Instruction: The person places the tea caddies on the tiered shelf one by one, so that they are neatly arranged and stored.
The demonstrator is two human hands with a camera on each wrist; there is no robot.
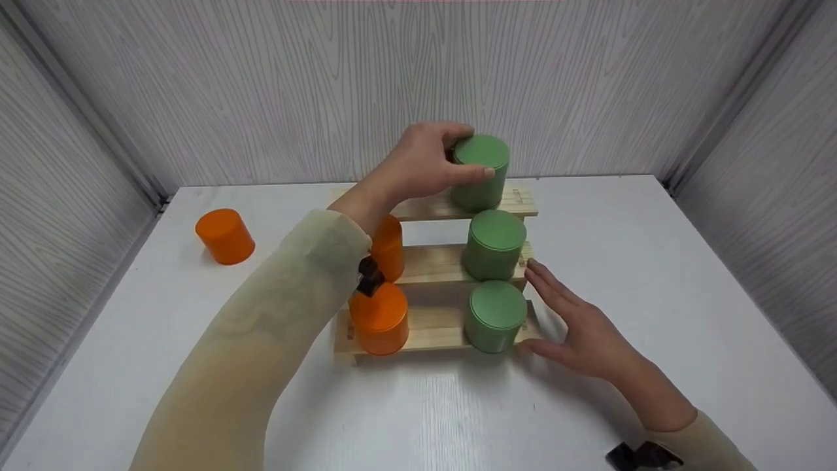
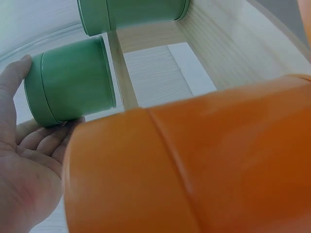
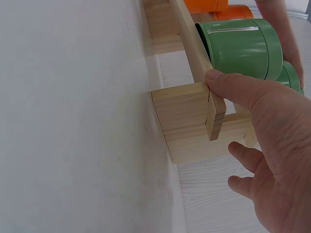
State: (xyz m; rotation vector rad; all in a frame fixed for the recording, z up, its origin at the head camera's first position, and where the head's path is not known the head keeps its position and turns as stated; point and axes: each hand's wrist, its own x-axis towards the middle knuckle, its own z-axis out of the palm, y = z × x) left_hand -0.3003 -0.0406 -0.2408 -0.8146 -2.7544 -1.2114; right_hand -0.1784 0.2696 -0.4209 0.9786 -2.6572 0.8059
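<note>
My left hand (image 1: 428, 160) grips a green canister (image 1: 482, 183) at the right end of the top tier of a wooden three-step rack (image 1: 438, 327). In the left wrist view, thumb and fingers lie on opposite sides of that canister. My right hand (image 1: 585, 337) is at the rack's right end, its thumb touching the bottom tier's corner and the other fingers extended. A green canister (image 1: 494, 248) stands upright on the middle tier and another green canister (image 1: 495, 320) on the bottom tier. My left forearm partly covers the rack's left side.
An orange canister (image 1: 379, 324) stands at the bottom tier's left end. Behind it, a second orange canister (image 1: 390, 252) on the middle tier is partly hidden. Another orange canister (image 1: 225, 237) stands on the white table (image 1: 418, 418) at left. Grey wood-grain panels (image 1: 314, 91) surround the table.
</note>
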